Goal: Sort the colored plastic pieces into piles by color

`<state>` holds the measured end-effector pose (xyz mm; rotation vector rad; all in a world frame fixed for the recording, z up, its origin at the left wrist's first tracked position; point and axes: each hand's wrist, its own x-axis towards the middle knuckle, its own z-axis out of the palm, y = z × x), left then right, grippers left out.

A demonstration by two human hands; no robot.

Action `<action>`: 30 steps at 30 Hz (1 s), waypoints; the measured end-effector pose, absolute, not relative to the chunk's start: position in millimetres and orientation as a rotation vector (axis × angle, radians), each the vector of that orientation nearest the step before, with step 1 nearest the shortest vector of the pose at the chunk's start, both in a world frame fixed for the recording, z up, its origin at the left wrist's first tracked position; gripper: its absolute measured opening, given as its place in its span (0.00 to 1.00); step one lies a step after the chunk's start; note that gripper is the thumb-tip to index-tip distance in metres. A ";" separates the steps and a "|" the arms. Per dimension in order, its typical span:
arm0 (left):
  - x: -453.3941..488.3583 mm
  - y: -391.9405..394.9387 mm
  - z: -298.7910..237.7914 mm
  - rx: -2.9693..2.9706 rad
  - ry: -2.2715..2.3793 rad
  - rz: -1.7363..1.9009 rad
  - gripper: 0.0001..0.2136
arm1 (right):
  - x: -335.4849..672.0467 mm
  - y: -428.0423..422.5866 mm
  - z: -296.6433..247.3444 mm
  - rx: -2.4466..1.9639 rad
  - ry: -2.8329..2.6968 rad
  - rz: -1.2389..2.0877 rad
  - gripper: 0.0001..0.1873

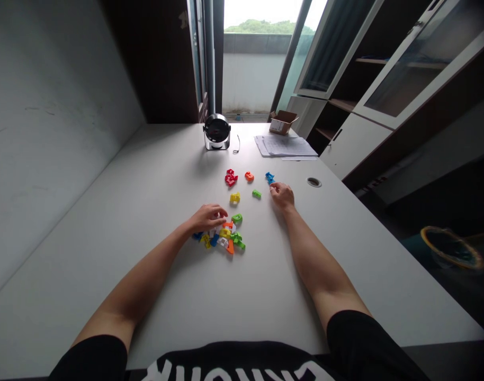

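Observation:
A heap of small coloured plastic pieces (225,237) lies in the middle of the white table (146,211). My left hand (207,217) rests palm down on the heap's far left side, its fingers stretched toward a green piece (237,217). Farther out, separate pieces lie apart: red (230,178), orange (249,176), yellow (234,198), green (257,193) and blue (269,177). My right hand (282,195) lies just behind the blue piece, fingers curled, fingertips close to it; whether it holds anything is unclear.
A small round desk fan (217,132) stands at the table's far edge, a thin cord (236,144) beside it. Papers (285,145) and a small open cardboard box (282,122) lie at the far right. A cable hole (314,182) sits right of my right hand. Cabinets stand to the right.

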<state>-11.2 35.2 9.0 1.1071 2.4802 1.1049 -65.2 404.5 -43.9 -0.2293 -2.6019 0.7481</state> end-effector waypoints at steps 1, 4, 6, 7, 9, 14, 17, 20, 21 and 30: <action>-10.2 36.3 9.4 1.128 2.493 1.070 0.12 | -65.1 404.2 -43.8 -0.224 -2.597 0.748 0.15; -8.0 38.7 9.2 1.187 2.522 0.985 0.11 | -65.0 403.5 -43.4 -0.222 -2.577 0.747 0.15; -7.6 39.3 8.0 1.211 2.519 0.961 0.11 | -65.0 402.3 -43.1 -0.223 -2.560 0.737 0.15; -7.8 39.4 7.1 1.219 2.512 0.956 0.11 | -65.0 401.2 -42.9 -0.219 -2.546 0.732 0.15; -8.7 39.5 5.0 1.222 2.508 0.962 0.10 | -64.7 397.8 -42.1 -0.193 -2.515 0.731 0.15; -9.9 38.7 2.6 1.104 2.628 1.018 0.10 | -61.0 383.5 -36.0 -0.064 -2.470 0.727 0.14; -8.5 37.8 5.3 1.047 2.627 1.013 0.11 | -56.6 374.1 -30.0 0.048 -2.464 0.729 0.14; -7.4 38.0 7.4 1.045 2.625 0.996 0.12 | -50.9 362.9 -23.1 0.221 -2.385 0.738 0.12; -7.4 38.4 7.2 1.030 2.629 1.004 0.11 | -48.5 357.7 -20.8 0.277 -2.351 0.738 0.12; -16.0 38.0 -8.1 0.615 2.463 1.591 0.16 | -16.4 287.1 -6.8 0.832 -2.330 0.627 0.09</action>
